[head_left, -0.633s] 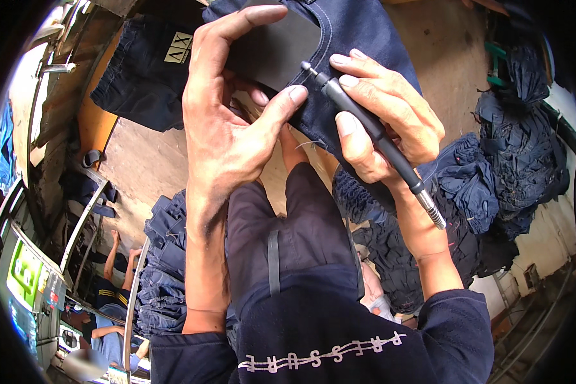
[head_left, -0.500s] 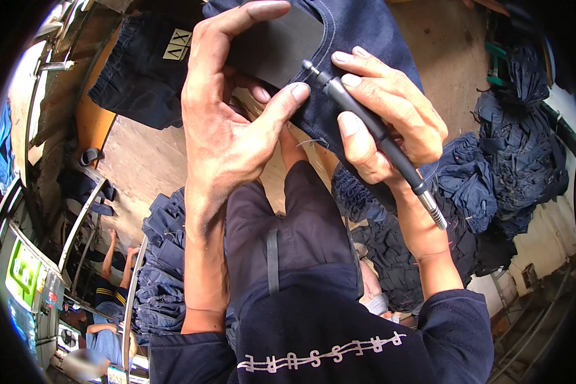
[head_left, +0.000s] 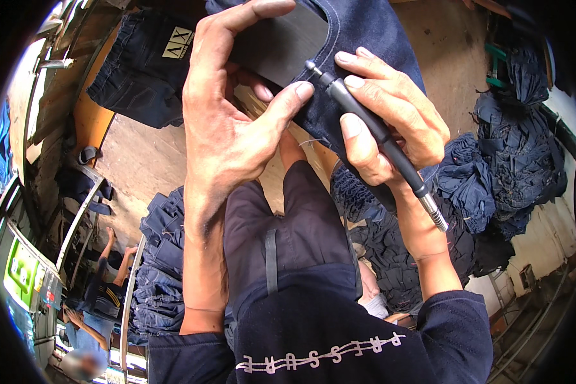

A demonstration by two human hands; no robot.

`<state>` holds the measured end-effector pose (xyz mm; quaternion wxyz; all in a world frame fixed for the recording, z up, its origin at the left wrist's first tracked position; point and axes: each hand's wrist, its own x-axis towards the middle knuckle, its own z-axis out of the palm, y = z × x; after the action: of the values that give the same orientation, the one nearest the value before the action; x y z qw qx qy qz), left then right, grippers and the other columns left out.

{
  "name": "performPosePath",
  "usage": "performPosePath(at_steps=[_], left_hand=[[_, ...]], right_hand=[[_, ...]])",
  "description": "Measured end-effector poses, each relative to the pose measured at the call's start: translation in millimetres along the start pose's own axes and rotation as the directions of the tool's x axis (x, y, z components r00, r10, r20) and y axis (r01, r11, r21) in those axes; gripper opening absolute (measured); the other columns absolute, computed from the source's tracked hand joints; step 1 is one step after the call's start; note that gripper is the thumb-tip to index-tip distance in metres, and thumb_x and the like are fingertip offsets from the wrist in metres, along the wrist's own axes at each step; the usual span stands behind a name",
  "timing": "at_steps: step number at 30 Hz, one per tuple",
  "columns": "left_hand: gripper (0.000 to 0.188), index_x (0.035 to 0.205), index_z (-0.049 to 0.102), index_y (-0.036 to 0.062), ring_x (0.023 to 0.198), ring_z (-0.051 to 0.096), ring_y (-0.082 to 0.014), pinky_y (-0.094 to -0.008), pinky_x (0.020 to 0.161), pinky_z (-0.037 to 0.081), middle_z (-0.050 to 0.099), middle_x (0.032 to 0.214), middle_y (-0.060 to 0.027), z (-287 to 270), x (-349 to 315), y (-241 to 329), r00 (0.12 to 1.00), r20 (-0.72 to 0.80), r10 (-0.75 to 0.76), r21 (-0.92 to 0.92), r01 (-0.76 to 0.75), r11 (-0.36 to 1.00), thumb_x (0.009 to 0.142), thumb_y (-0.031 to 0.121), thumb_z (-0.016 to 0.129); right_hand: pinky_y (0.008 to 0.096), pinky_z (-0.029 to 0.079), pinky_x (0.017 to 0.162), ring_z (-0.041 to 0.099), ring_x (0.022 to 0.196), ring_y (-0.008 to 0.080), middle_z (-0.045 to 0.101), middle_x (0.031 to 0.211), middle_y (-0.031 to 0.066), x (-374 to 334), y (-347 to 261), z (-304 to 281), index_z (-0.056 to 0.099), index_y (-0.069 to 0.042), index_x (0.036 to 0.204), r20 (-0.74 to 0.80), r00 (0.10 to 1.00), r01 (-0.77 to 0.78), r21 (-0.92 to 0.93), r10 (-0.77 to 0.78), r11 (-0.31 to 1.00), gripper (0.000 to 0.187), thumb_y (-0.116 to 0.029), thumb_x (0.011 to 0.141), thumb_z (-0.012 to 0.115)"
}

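Right hand (head_left: 413, 115): grasping a black rotary-tool handpiece (head_left: 361, 115) like a pen, thumb on 1 side, fingertips on the other. Handpiece slants up-left out of the grip; its rounded tip is over the double-stitched edge of a navy denim garment (head_left: 381, 32). Tip contact: cannot tell.

Left hand (head_left: 230, 131): thumb and index curved wide apart around a smooth black panel (head_left: 281, 45) in the garment. Thumb tip lies at the stitched edge, just beside the tool tip. Grip on cloth: cannot tell.

Beyond: wooden surface (head_left: 147, 153). At its upper-left edge, 1 elastic-waist garment (head_left: 134, 77); along its lower-left edge, stacked denim (head_left: 157, 269). To the right, heaped dark clothing (head_left: 518, 153). Far lower left: 1 co-worker (head_left: 93, 333).
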<state>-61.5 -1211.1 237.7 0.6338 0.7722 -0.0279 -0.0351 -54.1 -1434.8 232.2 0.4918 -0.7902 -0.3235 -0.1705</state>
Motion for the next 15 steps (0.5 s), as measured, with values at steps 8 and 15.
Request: performPosePath(at_steps=[8,15], left_hand=[[0.076,0.151,0.061,0.0056,0.112,0.069,-0.0083,-0.0205,0.078,0.052,0.07,0.14,-0.0053,-4.5,0.1,-1.0,0.999,0.025,0.027,0.088,-0.03,0.996,0.083,0.008,0.096],[0.076,0.15,0.061,0.0059,0.108,0.071,-0.0091,-0.0213,0.079,0.054,0.072,0.137,-0.0052,-6.3,1.2,2.8,0.999,0.035,0.021,0.071,-0.024,0.997,0.083,0.009,0.096]], right_hand=[[0.0615,0.064,0.098,0.081,0.101,0.046,0.079,0.097,0.0273,0.0,-0.1,0.1,0.074,0.012,0.111,-0.011,1.0,-0.005,0.004,0.005,1.0,0.031,-0.005,0.085,0.075],[0.0613,0.063,0.099,0.081,0.101,0.0448,0.079,0.102,0.027,-2.5,0.9,0.0,0.072,0.012,0.113,-0.032,0.999,0.0,0.014,0.001,1.0,0.031,-0.004,0.087,0.073]])
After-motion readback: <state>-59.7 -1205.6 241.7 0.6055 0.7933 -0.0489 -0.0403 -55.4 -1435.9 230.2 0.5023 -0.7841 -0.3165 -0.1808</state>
